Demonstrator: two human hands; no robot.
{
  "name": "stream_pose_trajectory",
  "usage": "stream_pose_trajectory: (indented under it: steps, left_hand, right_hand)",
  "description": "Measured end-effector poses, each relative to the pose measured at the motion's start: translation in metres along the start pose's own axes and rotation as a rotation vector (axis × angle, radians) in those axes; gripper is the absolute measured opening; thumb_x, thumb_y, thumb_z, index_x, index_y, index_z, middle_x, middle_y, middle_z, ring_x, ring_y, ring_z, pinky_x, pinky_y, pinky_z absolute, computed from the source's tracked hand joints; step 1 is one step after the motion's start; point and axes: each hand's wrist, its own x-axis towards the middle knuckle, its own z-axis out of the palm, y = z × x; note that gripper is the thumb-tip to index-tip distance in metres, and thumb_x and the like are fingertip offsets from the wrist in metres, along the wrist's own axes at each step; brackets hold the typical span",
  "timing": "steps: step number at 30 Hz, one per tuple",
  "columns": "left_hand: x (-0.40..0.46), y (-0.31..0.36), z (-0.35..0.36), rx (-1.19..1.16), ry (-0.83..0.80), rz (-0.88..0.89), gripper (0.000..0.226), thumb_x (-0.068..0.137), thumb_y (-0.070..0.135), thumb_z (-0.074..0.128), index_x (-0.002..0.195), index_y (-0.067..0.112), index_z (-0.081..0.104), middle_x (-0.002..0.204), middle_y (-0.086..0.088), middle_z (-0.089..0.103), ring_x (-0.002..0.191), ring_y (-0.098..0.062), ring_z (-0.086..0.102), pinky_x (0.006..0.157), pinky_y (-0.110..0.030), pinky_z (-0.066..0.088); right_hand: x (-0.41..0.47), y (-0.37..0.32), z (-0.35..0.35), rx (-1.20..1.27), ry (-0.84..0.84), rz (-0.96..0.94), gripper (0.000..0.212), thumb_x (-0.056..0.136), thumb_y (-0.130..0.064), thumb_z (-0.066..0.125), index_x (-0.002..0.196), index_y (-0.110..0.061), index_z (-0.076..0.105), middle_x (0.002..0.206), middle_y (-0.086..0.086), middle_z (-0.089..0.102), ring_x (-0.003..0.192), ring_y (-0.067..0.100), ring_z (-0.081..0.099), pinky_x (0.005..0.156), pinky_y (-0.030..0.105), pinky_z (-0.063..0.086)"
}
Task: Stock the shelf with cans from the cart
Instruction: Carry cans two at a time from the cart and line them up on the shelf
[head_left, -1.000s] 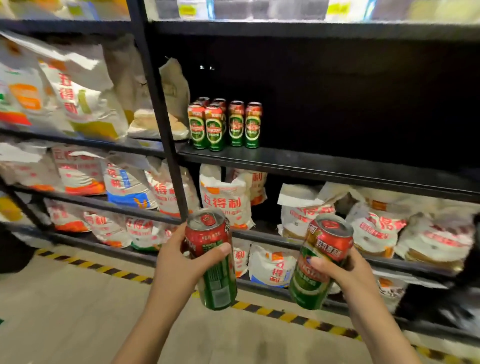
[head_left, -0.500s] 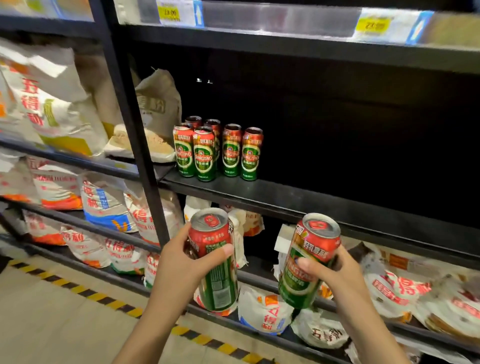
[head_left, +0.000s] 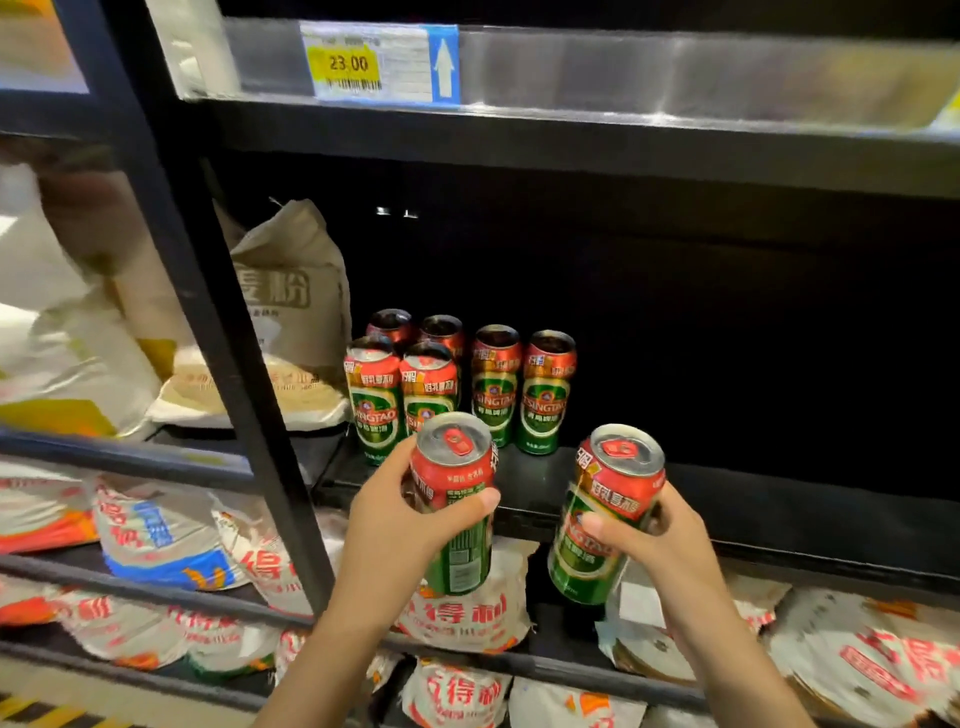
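My left hand (head_left: 395, 525) grips a red and green beer can (head_left: 457, 499) upright, just in front of the black shelf (head_left: 753, 519). A second can of the same kind (head_left: 608, 514), tilted slightly, is held in my right hand (head_left: 660, 540) to its right. Both cans hover at the shelf's front edge. Several matching cans (head_left: 493, 389) stand in a group on the shelf's left end, behind the can in my left hand. The cart is out of view.
A black upright post (head_left: 208, 312) divides the shelving. Flour sacks (head_left: 291, 312) lie left of the cans and fill the lower shelves (head_left: 467, 618). A price strip with a yellow tag (head_left: 348, 65) runs along the shelf above. The shelf right of the cans is dark.
The view has closed in on the shelf. Both hands have carried their cans up and forward to the shelf's front edge.
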Motion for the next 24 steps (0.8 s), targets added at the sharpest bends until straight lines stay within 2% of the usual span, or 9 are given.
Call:
stream_pose_trajectory:
  steps: [3,8,11,13,16,19,24]
  left_hand:
    - [0.030,-0.004,-0.006,0.018,-0.054,0.012,0.060,0.059,0.035,0.084,0.113,0.039,0.058,0.103,0.021,0.067,0.097,0.003,0.062,0.083,-0.021,0.050]
    - [0.069,-0.008,0.002,0.038,-0.098,0.051,0.060,0.064,0.028,0.084,0.117,0.037,0.056,0.105,0.019,0.066,0.094,0.008,0.061,0.077,-0.008,0.049]
    - [0.081,-0.012,0.013,0.042,-0.121,0.055,0.061,0.064,0.029,0.084,0.118,0.034,0.057,0.106,0.017,0.066,0.095,0.008,0.061,0.077,-0.008,0.049]
    - [0.086,-0.015,0.020,0.032,-0.137,0.047,0.061,0.064,0.027,0.084,0.118,0.033,0.057,0.106,0.017,0.067,0.095,0.008,0.060,0.077,-0.007,0.048]
    - [0.092,-0.020,0.028,0.037,-0.150,0.040,0.064,0.063,0.029,0.085,0.121,0.032,0.056,0.108,0.016,0.067,0.097,0.007,0.060,0.080,-0.009,0.048]
    - [0.098,-0.023,0.036,0.042,-0.157,0.046,0.064,0.063,0.028,0.084,0.121,0.032,0.056,0.108,0.016,0.066,0.098,0.006,0.060,0.081,-0.010,0.049]
    - [0.104,-0.024,0.047,0.059,-0.154,0.067,0.064,0.064,0.025,0.085,0.121,0.031,0.055,0.108,0.018,0.065,0.098,0.009,0.059,0.077,-0.005,0.046]
  right_hand:
    - [0.018,-0.003,0.022,0.002,0.041,-0.009,0.050,0.062,-0.020,0.081,0.107,-0.030,0.062,0.098,-0.011,0.071,0.094,0.006,0.065,0.079,0.025,0.049]
    - [0.042,-0.010,0.038,-0.011,0.046,-0.016,0.054,0.058,-0.028,0.079,0.109,-0.033,0.059,0.099,-0.018,0.070,0.093,-0.001,0.065,0.073,0.018,0.050]
    - [0.054,-0.008,0.036,-0.030,0.052,-0.007,0.058,0.060,-0.031,0.084,0.111,-0.033,0.058,0.101,-0.019,0.069,0.095,-0.001,0.064,0.078,0.020,0.048]
    - [0.059,-0.006,0.034,-0.041,0.064,0.004,0.058,0.059,-0.031,0.081,0.113,-0.033,0.058,0.101,-0.019,0.069,0.095,-0.001,0.064,0.078,0.021,0.048]
    - [0.066,-0.001,0.030,-0.043,0.079,0.012,0.058,0.058,-0.030,0.078,0.113,-0.032,0.059,0.101,-0.017,0.070,0.095,0.001,0.065,0.079,0.022,0.049]
    - [0.072,0.004,0.026,-0.044,0.068,0.009,0.055,0.059,-0.026,0.078,0.110,-0.032,0.059,0.099,-0.017,0.071,0.093,0.000,0.065,0.073,0.016,0.052]
    - [0.082,0.011,0.019,-0.040,0.042,0.004,0.053,0.063,-0.018,0.079,0.111,-0.028,0.059,0.099,-0.015,0.071,0.092,0.001,0.066,0.070,0.011,0.051]
